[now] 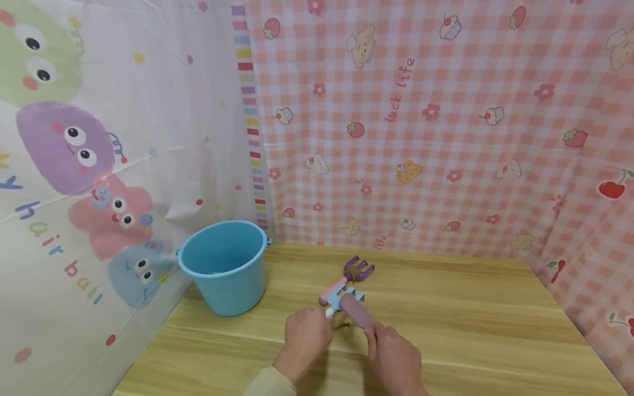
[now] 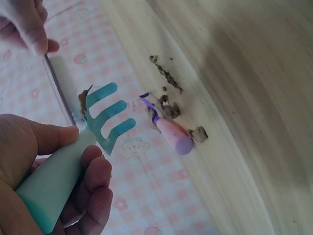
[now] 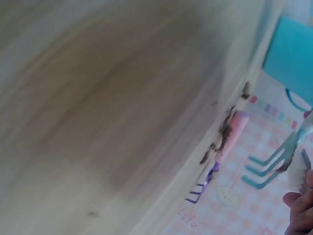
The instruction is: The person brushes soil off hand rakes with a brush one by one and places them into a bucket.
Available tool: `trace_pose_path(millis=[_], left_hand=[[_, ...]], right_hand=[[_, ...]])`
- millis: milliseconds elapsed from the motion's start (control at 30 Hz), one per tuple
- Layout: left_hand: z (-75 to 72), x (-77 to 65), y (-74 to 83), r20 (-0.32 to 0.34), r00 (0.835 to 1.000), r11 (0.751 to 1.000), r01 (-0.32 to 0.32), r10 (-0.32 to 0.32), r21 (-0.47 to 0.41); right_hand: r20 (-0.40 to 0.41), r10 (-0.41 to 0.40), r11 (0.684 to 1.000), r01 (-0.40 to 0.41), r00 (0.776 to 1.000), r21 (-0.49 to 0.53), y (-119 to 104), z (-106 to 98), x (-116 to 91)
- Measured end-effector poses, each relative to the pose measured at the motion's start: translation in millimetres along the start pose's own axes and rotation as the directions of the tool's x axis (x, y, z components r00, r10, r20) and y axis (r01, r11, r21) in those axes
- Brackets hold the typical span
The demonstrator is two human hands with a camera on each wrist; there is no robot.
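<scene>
My left hand (image 1: pixel 308 338) grips the pale green handle of a teal toy rake (image 2: pixel 110 113), tines up and off the table. Dark dirt clings to the base of the tines. In my right hand (image 1: pixel 396 355) is a mauve-backed brush (image 1: pixel 358 312), held by its near end. Pale bristles (image 3: pixel 296 174) lie against or very close to the back of the rake head; exact contact is hard to tell. Beyond them on the table lies a second toy rake (image 2: pixel 175 136) with a pink handle and purple tines, clumped with brown dirt.
A light blue bucket (image 1: pixel 225 291) stands on the left of the wooden table (image 1: pixel 460 319). Crumbs of brown dirt (image 2: pixel 167 77) lie on the wood near the hands. A pink checked cloth (image 1: pixel 421 137) hangs behind, and a white cartoon cloth (image 1: pixel 163 110) hangs at the left.
</scene>
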State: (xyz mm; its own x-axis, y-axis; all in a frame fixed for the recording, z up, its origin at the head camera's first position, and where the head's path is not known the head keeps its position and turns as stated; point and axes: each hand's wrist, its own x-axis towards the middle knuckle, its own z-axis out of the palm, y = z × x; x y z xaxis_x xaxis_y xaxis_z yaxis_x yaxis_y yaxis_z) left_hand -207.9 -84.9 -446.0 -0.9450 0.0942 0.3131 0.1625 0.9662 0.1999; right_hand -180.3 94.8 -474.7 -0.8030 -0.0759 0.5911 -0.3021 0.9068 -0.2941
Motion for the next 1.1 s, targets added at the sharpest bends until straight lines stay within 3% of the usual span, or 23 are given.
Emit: trace_pose_path(millis=[400,800,1100], left_hand=[[1.0,-1.8,-6.3,-0.031,1.0,1.0,0.003,-0.003,0.0],[0.6,-4.5,-2.8,-0.051,0.997,0.998,-0.066,0.066,0.011],[2.1,-4.1,-3.4,-0.027,0.999,0.999,-0.039,0.039,0.012]], right_hand=[[-0.042,0.051,0.999,-0.051,0.998,0.004,17.7,3.8,0.9],[-0.006,0.025,0.999,-0.025,1.0,0.047,5.9,-0.1,3.1],[-0.019,0.05,0.998,-0.049,0.999,0.039,11.4,-4.1,8.4]])
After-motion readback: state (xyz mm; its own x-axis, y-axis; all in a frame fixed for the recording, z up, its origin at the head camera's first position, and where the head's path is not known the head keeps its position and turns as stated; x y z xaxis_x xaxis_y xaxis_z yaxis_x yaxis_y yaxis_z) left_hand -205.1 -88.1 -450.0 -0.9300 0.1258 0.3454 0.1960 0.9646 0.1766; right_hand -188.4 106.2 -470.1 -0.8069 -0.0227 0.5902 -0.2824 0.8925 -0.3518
